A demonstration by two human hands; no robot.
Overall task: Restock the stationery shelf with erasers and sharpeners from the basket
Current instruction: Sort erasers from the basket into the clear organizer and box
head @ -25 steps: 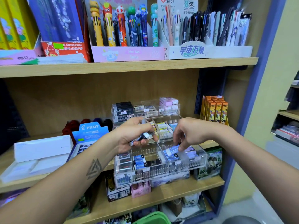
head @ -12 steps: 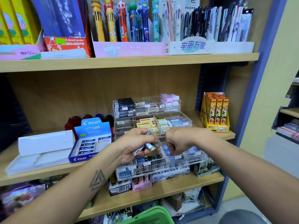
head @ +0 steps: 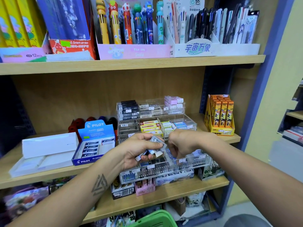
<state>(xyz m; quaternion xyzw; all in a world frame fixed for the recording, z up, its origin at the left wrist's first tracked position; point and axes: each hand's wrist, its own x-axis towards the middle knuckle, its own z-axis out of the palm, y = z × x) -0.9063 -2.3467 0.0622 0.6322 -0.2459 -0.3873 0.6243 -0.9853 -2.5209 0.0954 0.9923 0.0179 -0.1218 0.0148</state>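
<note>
Our left hand (head: pixel 139 149) clamped round bunch of erasers (head: pixel 155 147), held just above front tier of clear organizer (head: pixel 164 169) on middle shelf (head: pixel 49 176). Our right hand (head: pixel 182 143) beside it, fingers curled down into front tier among blue erasers; cannot tell if it pinches one. Blue eraser box (head: pixel 94 145) left of organizer. Green basket (head: pixel 154 218) below organizer, at bottom edge.

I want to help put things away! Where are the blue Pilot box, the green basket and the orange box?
Pilot box (head: pixel 98 128): head view, blue upright flap.
green basket (head: pixel 157 217): head view, rim at bottom edge.
orange box (head: pixel 221 112): head view, front packs.
</note>
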